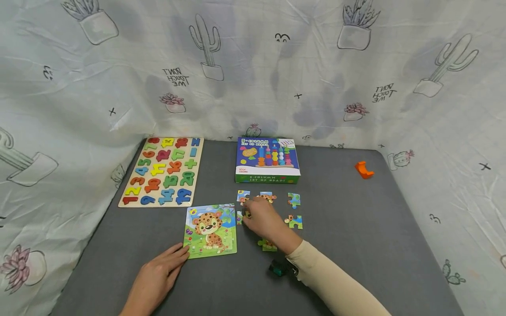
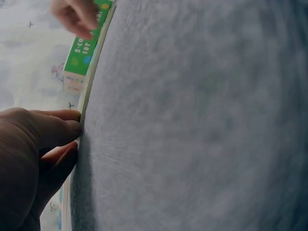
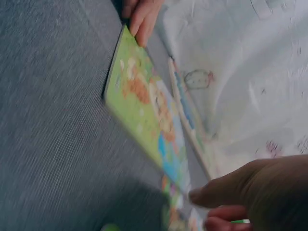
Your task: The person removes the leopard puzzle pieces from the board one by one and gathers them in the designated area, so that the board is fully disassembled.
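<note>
My left hand (image 1: 156, 274) rests at the lower left corner of a square leopard puzzle board (image 1: 213, 232), its fingertips on the board's edge, as the left wrist view also shows. The board lies on the grey table with its picture facing up. My right hand (image 1: 264, 218) is over loose jigsaw pieces to the right of the board, fingers bent downward. Its fingertips are beside a puzzle piece (image 1: 239, 218) near the board's right edge; I cannot tell whether they pinch it. The hand partly covers other pieces, including a top-row piece (image 1: 243, 194) and a lower piece (image 1: 269, 246).
Two puzzle pieces, an upper one (image 1: 294, 199) and a lower one (image 1: 295, 221), lie right of the hand. Behind stands a bead-set box (image 1: 267, 160). A wooden number board (image 1: 158, 173) lies at back left, an orange curved block (image 1: 363, 170) at back right. Printed cloth surrounds the table.
</note>
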Demonstrator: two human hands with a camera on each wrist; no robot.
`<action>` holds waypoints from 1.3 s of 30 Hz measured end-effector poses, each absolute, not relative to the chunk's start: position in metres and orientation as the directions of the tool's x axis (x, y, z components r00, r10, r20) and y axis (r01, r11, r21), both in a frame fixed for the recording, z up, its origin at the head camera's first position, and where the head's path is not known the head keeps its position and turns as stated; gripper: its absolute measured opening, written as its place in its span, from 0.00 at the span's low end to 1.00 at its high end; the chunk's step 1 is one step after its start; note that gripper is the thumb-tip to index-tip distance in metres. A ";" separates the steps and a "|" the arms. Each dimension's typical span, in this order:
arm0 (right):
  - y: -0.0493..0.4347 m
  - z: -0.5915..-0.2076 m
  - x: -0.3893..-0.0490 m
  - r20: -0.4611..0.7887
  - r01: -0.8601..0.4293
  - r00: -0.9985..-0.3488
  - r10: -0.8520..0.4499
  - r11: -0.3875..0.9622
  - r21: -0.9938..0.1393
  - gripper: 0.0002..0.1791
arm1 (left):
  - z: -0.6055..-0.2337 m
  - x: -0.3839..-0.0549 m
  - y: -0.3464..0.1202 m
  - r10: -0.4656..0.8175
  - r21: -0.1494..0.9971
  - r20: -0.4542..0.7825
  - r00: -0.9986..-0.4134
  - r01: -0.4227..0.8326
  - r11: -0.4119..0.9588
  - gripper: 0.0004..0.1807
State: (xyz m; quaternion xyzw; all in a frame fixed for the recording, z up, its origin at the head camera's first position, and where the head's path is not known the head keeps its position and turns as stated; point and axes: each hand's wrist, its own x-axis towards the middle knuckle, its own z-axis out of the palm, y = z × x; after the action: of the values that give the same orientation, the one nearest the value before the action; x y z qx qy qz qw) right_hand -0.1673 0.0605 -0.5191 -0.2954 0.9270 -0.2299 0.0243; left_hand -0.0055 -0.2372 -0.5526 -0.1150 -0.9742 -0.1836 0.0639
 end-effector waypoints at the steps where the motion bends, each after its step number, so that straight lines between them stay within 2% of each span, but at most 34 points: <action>1: 0.057 -0.518 -0.165 0.120 -0.548 -0.821 -0.558 0.714 -0.435 0.12 | -0.553 -0.006 -0.237 0.201 0.343 0.164 -0.966 0.247 0.906 0.23; 3: 0.049 -0.516 -0.159 0.171 -0.581 -0.803 -0.570 0.690 -0.431 0.13 | -0.553 -0.006 -0.237 0.205 0.344 0.162 -0.965 0.249 0.905 0.23; 7: 0.023 -0.519 -0.142 0.227 -0.679 -0.727 -0.649 0.627 -0.382 0.12 | -0.552 -0.006 -0.237 0.203 0.344 0.153 -0.967 0.245 0.906 0.21; 10: 0.003 -0.526 -0.128 0.216 -0.732 -0.675 -0.706 0.603 -0.316 0.14 | -0.551 -0.006 -0.237 0.203 0.345 0.156 -0.967 0.245 0.906 0.21; 13: -0.014 -0.535 -0.117 0.173 -0.754 -0.651 -0.739 0.605 -0.256 0.17 | -0.552 -0.005 -0.238 0.208 0.344 0.166 -0.964 0.254 0.904 0.21; 16: -0.025 -0.541 -0.111 0.140 -0.761 -0.645 -0.751 0.615 -0.209 0.20 | -0.553 -0.004 -0.239 0.217 0.339 0.181 -0.959 0.269 0.901 0.22; 21: -0.031 -0.544 -0.106 0.140 -0.772 -0.634 -0.761 0.612 -0.170 0.18 | -0.557 -0.003 -0.241 0.230 0.332 0.223 -0.947 0.296 0.896 0.24; 32: -0.036 -0.541 -0.109 0.076 -0.752 -0.638 -0.766 0.598 -0.278 0.21 | -0.559 -0.003 -0.245 0.228 0.341 0.261 -0.938 0.310 0.887 0.24; 39: -0.034 -0.540 -0.110 0.111 -0.778 -0.612 -0.783 0.571 -0.261 0.22 | -0.559 -0.009 -0.244 0.178 0.374 0.294 -0.939 0.285 0.883 0.20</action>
State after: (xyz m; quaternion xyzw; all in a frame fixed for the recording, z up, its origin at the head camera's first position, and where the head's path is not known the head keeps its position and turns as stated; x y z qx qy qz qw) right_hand -0.1104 -0.0336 -0.5403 -0.4405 0.8862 -0.1431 0.0086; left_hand -0.0092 -0.2436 -0.5589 -0.1202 -0.9619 -0.2102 0.1265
